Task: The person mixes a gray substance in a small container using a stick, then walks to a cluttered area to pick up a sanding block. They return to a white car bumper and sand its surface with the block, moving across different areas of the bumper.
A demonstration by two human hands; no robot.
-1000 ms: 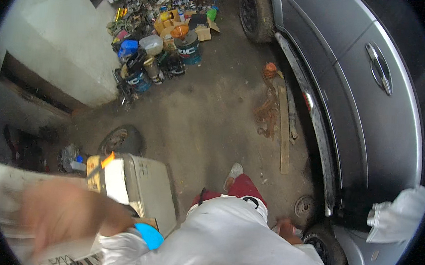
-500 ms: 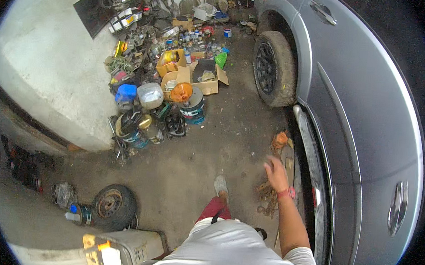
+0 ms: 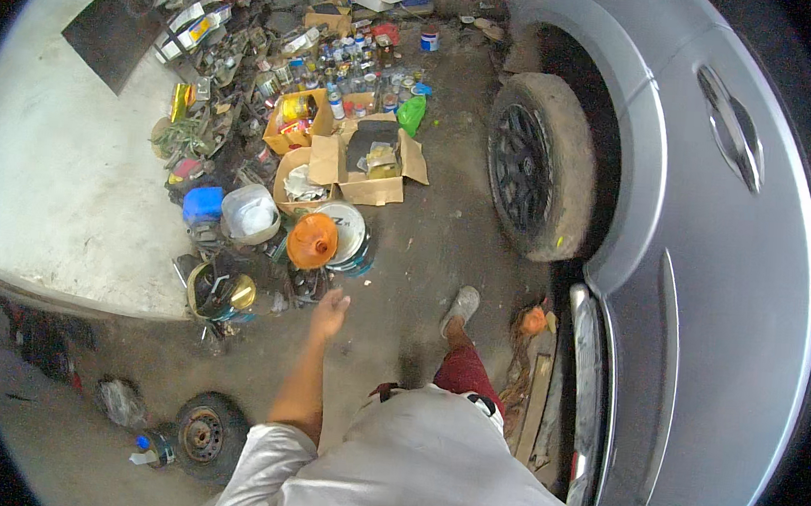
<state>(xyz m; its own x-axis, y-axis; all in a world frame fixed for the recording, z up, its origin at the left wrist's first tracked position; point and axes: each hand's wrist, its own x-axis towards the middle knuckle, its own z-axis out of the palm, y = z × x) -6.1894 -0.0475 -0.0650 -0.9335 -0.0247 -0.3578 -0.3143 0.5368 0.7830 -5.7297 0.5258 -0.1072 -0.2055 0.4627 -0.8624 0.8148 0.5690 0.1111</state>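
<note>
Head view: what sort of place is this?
Probably a car repair workshop: a grey car at right, a loose wheel at lower left, and many bottles on the floor.

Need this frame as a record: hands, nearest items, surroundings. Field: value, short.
left hand: extended, nothing visibly held
right hand: not in view
nearest in picture: orange funnel, white-lidded pail, both just above the left hand
beyond: open cardboard box
lower left: loose wheel on floor
right side: grey car with black-rimmed wheel
</note>
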